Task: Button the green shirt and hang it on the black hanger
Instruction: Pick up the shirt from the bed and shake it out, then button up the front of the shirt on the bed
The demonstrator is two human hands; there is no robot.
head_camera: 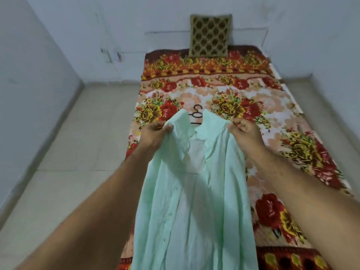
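While left hand and right hand pinch it, green shirt over black hanger.

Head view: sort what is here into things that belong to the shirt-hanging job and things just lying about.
Job: pale green button-up shirt, thin black hanger showing behind its collar, left hand and right hand gripping the shoulders.
Lying about: red floral blanket, olive honeycomb-patterned cushion.
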